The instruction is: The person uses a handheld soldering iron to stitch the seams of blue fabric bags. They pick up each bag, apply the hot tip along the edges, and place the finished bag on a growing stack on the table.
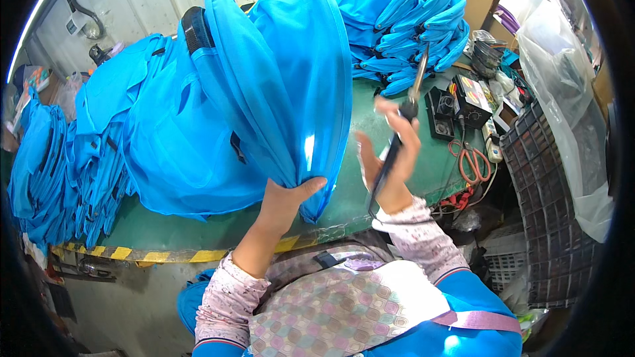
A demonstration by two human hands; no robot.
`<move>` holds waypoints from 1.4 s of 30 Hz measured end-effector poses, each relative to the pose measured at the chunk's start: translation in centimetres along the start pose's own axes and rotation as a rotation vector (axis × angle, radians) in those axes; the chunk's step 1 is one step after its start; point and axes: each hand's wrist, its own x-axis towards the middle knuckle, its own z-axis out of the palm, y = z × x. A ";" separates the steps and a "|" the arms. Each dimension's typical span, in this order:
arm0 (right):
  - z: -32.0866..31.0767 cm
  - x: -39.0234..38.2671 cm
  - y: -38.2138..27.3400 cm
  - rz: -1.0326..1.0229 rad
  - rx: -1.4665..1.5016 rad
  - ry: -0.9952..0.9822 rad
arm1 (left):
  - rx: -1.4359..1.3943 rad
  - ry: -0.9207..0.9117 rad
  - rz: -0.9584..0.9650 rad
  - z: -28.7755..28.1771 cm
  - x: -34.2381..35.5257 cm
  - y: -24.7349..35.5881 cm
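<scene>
My left hand point(291, 201) pinches the lower edge of a bright blue fabric piece point(284, 73), thumb laid over the gathered cloth. This piece stands up from the table, curved along a stiff-looking rim, with a black strip at its upper left. A soldering iron point(415, 86) rests in my right hand point(397, 152), its metal tip pointing up and its black handle lying across the palm. The fingers there are partly spread and a little blurred. The iron's tip is near a stack of folded blue pieces point(403, 20) and apart from the piece in my left hand.
More blue fabric pieces point(40, 165) hang over the left end of the green table point(370, 112). Right of the iron are a black control box point(471, 100), orange-handled scissors point(473, 164) and a power strip point(492, 142). A dark grid panel point(549, 211) stands at the right.
</scene>
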 end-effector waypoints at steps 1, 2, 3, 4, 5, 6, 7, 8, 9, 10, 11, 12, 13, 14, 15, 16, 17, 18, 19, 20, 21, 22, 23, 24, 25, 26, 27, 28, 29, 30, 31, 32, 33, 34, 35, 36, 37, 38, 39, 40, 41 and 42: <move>-2.0 -0.4 -0.9 0.047 0.042 -0.058 | -0.006 0.016 0.025 0.3 0.1 0.1; -4.0 -1.2 -2.2 0.164 0.074 -0.154 | -0.014 0.031 0.046 0.5 0.2 0.1; -5.4 -2.3 -3.8 0.412 0.236 -0.151 | -0.033 0.008 0.038 0.8 0.5 -0.1; -6.7 -2.5 -4.3 0.422 0.159 -0.245 | -0.043 0.013 0.046 0.6 0.5 0.1; -7.0 -1.9 -4.1 0.222 0.241 -0.274 | -0.052 0.019 0.053 0.4 0.5 0.2; -7.3 -2.0 -4.3 0.169 0.250 -0.310 | -0.045 0.026 0.054 0.4 0.5 0.1; -7.5 -2.3 -4.6 0.116 0.260 -0.346 | -0.038 0.035 0.054 0.4 0.6 0.1; -7.3 -2.4 -4.7 0.065 0.222 -0.346 | -0.030 0.045 0.055 0.4 0.6 0.0; -7.1 -2.9 -4.6 0.032 0.202 -0.351 | -0.036 0.044 0.054 0.5 0.6 0.0; -7.0 -3.1 -4.5 0.009 0.193 -0.364 | -0.041 0.045 0.054 0.7 0.7 0.0; -6.8 -3.2 -4.4 -0.014 0.185 -0.376 | -0.046 0.046 0.054 0.8 0.7 0.0; -6.3 -3.1 -4.4 -0.035 0.169 -0.366 | -0.047 0.054 0.065 0.9 0.6 0.0; -6.0 -3.2 -4.3 -0.052 0.155 -0.356 | -0.048 0.062 0.076 1.1 0.6 0.0; -5.8 -3.3 -4.2 -0.070 0.141 -0.346 | -0.049 0.071 0.088 1.2 0.5 0.0; -5.6 -3.3 -4.1 -0.087 0.126 -0.340 | -0.063 0.065 0.094 1.3 0.6 -0.1; -5.5 -3.2 -4.2 -0.089 0.119 -0.344 | -0.076 0.060 0.100 1.2 0.6 -0.2; -5.5 -3.1 -4.2 -0.088 0.122 -0.346 | -0.090 0.055 0.106 1.2 0.7 -0.3; -5.5 -2.9 -4.1 -0.088 0.126 -0.348 | -0.093 0.060 0.113 1.2 0.7 -0.4; -5.4 -2.9 -4.1 -0.088 0.130 -0.351 | -0.096 0.065 0.120 1.3 0.7 -0.5; -5.5 -3.0 -4.1 -0.091 0.128 -0.352 | -0.099 0.070 0.127 1.4 0.6 -0.6; -5.6 -3.1 -4.0 -0.096 0.127 -0.349 | -0.112 0.078 0.129 1.5 0.6 -0.5; -5.7 -3.2 -3.9 -0.101 0.126 -0.347 | -0.125 0.086 0.131 1.8 0.4 -0.3; -5.6 -3.1 -3.9 -0.109 0.126 -0.348 | -0.138 0.094 0.133 2.0 0.4 -0.1; -5.7 -3.0 -3.9 -0.116 0.124 -0.353 | -0.140 0.094 0.134 2.2 0.4 0.0; -5.8 -2.9 -3.9 -0.122 0.122 -0.357 | -0.143 0.093 0.135 2.3 0.3 0.1; -5.9 -3.0 -3.9 -0.124 0.119 -0.357 | -0.145 0.093 0.137 2.4 0.3 0.2; -6.0 -3.1 -3.9 -0.125 0.117 -0.357 | -0.149 0.090 0.131 2.4 0.3 0.3; -6.0 -3.2 -3.9 -0.127 0.115 -0.356 | -0.152 0.088 0.125 2.5 0.2 0.4; -5.9 -3.1 -3.9 -0.129 0.117 -0.352 | -0.155 0.086 0.119 2.5 0.2 0.4; -5.8 -3.0 -3.9 -0.130 0.120 -0.348 | -0.172 0.077 0.096 2.4 0.3 0.2; -5.7 -2.9 -3.9 -0.131 0.122 -0.345 | -0.189 0.068 0.073 2.1 0.4 0.0; -5.6 -2.8 -3.9 -0.124 0.125 -0.350 | -0.206 0.059 0.050 1.9 0.4 -0.2; -5.4 -2.7 -3.9 -0.116 0.127 -0.357 | -0.202 0.055 0.057 1.9 0.5 -0.2; -5.3 -2.6 -3.9 -0.109 0.129 -0.363 | -0.198 0.052 0.065 1.8 0.5 -0.2; -5.0 -2.6 -3.6 -0.047 0.162 -0.368 | -0.193 0.048 0.072 1.8 0.5 -0.1; -4.6 -2.5 -3.3 0.013 0.195 -0.369 | -0.189 0.043 0.083 1.9 0.5 0.1; -4.3 -2.5 -3.1 0.073 0.228 -0.370 | -0.185 0.037 0.094 2.0 0.5 0.5; -4.8 -1.8 -3.6 0.189 0.270 -0.398 | -0.180 0.032 0.104 2.0 0.5 0.7; -5.2 -1.9 -3.7 0.252 0.289 -0.374 | -0.172 0.049 0.114 1.9 0.5 0.6; -5.7 -2.0 -4.0 0.292 0.316 -0.333 | -0.164 0.066 0.124 1.7 0.5 0.2; -5.8 -2.0 -4.2 0.333 0.344 -0.292 | -0.156 0.084 0.134 1.6 0.5 0.0; -5.2 -2.4 -4.1 0.314 0.352 -0.236 | -0.153 0.083 0.128 1.5 0.6 -0.1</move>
